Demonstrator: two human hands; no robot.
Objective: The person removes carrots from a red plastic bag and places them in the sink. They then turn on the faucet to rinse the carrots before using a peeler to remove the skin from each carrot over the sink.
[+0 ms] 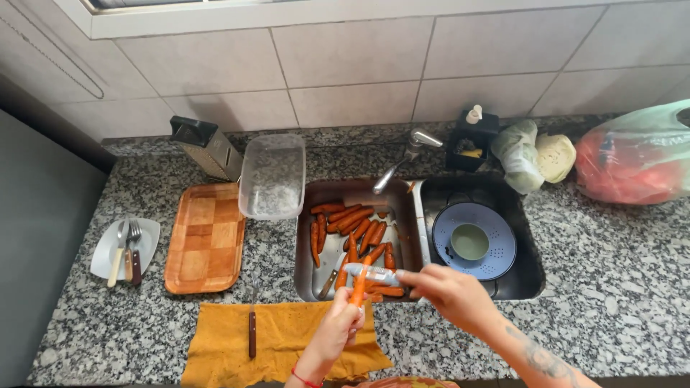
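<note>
Carrot [358,286] gripped upright in left hand [336,329] over the sink [305,237] front edge, apparently so peelings drop among carrots [356,230] lying in the basin, while right hand [447,290] grasps a peeler [370,272] laid across its tip.

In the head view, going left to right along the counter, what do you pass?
White plate with cutlery → wooden cutting board → clear plastic container → left sink basin with carrots → blue colander in the right basin → cabbage in a clear bag → bag of red produce.
</note>
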